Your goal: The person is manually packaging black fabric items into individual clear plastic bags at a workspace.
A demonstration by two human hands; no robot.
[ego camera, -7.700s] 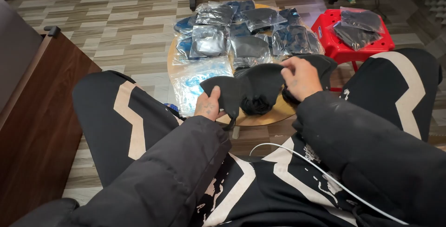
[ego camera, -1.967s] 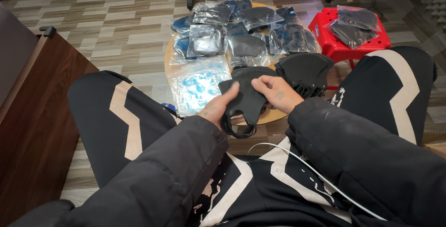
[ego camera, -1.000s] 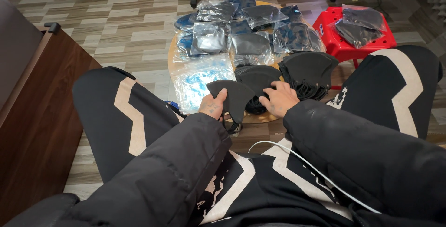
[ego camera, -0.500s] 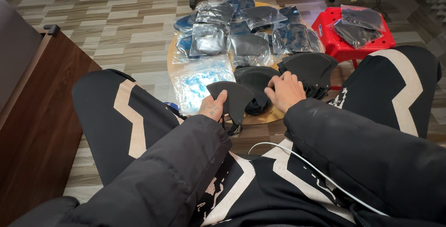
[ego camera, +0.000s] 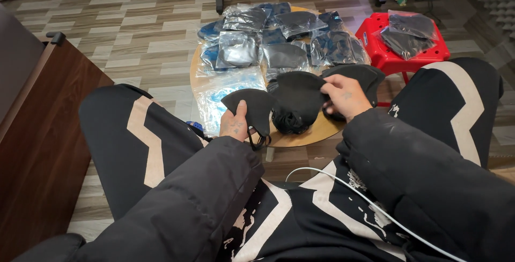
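My left hand (ego camera: 234,124) holds a folded black face mask (ego camera: 251,108) with its ear loops hanging below, just over the near edge of a small round wooden table (ego camera: 314,131). My right hand (ego camera: 344,97) pinches the edge of a second black mask (ego camera: 299,93) lying on a small pile of black masks (ego camera: 292,121). Another black mask (ego camera: 362,76) lies behind my right hand.
Several clear plastic bags of dark masks (ego camera: 284,39) cover the far half of the table; a bag with blue contents (ego camera: 226,96) lies at its left. A red plastic stool (ego camera: 403,53) holds more bags. A dark wooden cabinet (ego camera: 37,133) stands at left. My knees flank the table.
One black mask spread between both hands has become two: my left hand keeps a folded one, while my right hand moved right and up to a second mask on the pile.
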